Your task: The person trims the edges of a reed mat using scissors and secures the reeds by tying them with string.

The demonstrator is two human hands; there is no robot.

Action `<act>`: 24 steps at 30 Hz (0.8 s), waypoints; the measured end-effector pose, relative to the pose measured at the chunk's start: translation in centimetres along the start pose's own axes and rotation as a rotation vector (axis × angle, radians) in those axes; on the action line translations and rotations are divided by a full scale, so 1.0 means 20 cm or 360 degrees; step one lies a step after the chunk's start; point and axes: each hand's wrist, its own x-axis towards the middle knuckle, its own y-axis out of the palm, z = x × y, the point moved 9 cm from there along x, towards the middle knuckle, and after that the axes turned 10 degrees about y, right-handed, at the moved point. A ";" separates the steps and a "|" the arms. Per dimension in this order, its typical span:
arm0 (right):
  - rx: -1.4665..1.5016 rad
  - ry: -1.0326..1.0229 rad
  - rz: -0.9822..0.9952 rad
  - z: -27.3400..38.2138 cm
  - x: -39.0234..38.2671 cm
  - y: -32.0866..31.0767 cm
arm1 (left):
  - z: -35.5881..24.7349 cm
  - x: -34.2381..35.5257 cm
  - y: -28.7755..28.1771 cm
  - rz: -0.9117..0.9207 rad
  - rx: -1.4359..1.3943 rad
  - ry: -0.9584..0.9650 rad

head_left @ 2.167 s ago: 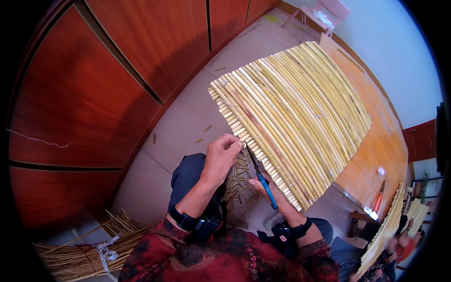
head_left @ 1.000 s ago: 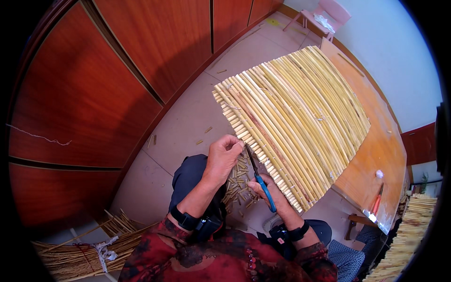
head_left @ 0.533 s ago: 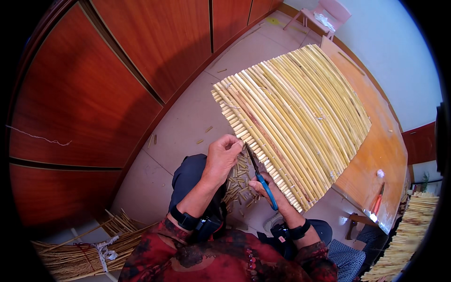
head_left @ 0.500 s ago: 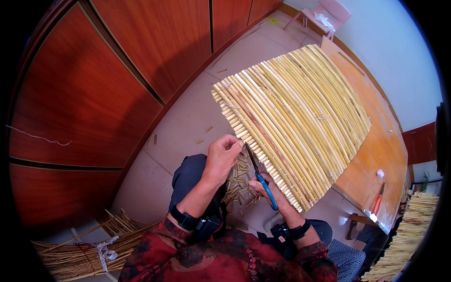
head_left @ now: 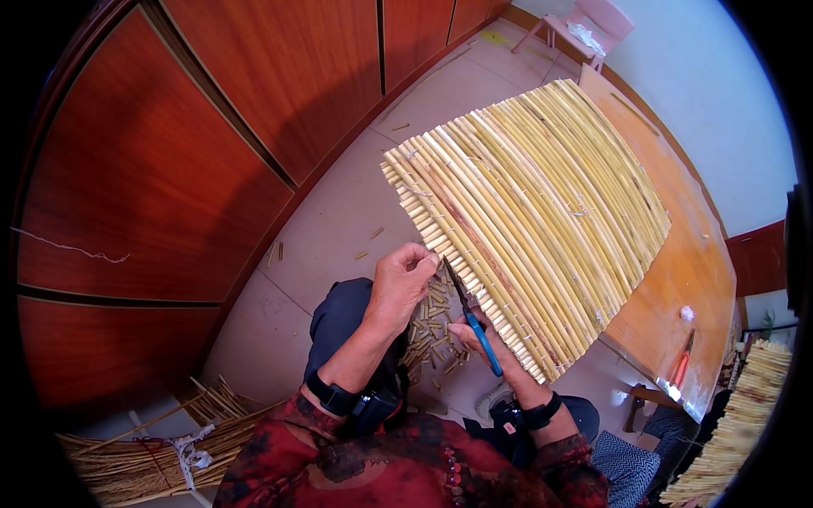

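A large mat of straw-coloured reed stalks (head_left: pixel 542 212), tied side by side with pale thread, lies partly on the table with its near edge tilted toward me. Short stalk ends stick out in a row along that edge. My left hand (head_left: pixel 401 284) is at this edge, thumb and forefinger pinched together; whatever is between them is too small to make out. Below the edge, my right hand (head_left: pixel 468 335) grips blue-handled scissors (head_left: pixel 481 339). Their dark, narrow blades point up toward my left fingertips, close against the stalk ends. The right fingers are partly hidden by the handles and mat.
Cut stalk pieces (head_left: pixel 430 337) litter the floor below the mat. An orange-handled tool (head_left: pixel 682 366) rests on the wooden table (head_left: pixel 669 288). Bundled stalks (head_left: pixel 144 461) lie at lower left, another mat (head_left: pixel 732 423) at lower right. Red-brown cabinets (head_left: pixel 152 127) line the left; a pink chair (head_left: pixel 597 25) stands far off.
The scissors' blue handles have turned slightly and shifted a little to the right in my right hand. My left hand keeps its place at the mat's edge.
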 end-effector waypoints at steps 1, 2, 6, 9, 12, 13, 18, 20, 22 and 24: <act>-0.0001 0.0002 0.0001 0.01 0.00 -0.01 | 0.00 0.00 0.00 -0.0005 -0.0002 0.0003; -0.0146 0.0030 -0.0031 0.04 -0.02 -0.03 | 0.00 0.00 0.00 -0.0006 -0.0003 0.0002; -0.0291 0.0072 -0.0079 0.13 -0.05 -0.03 | 0.00 0.00 0.00 0.0007 0.0001 0.0025; -0.0309 -0.0126 -0.0186 0.24 -0.10 -0.04 | 0.00 0.01 0.00 0.0010 0.0015 0.0031; -0.0359 -0.0271 -0.0235 0.25 -0.10 -0.06 | 0.00 0.01 0.00 0.0016 0.0011 0.0039; -0.0360 -0.0270 -0.0236 0.27 -0.11 -0.06 | 0.00 0.01 0.00 0.0023 0.0000 0.0042; -0.0721 -0.0567 -0.0474 0.37 -0.17 -0.07 | 0.00 0.00 0.00 0.0021 0.0020 0.0015; -0.0693 -0.0533 -0.0451 0.35 -0.15 -0.07 | 0.00 0.00 0.00 0.0022 0.0027 0.0002; -0.0665 -0.0494 -0.0431 0.30 -0.13 -0.08 | -0.01 0.00 -0.01 -0.0002 0.0174 0.0029; -0.0947 -0.0587 -0.0428 0.24 -0.11 -0.06 | 0.00 0.00 0.00 0.0023 0.0121 0.0039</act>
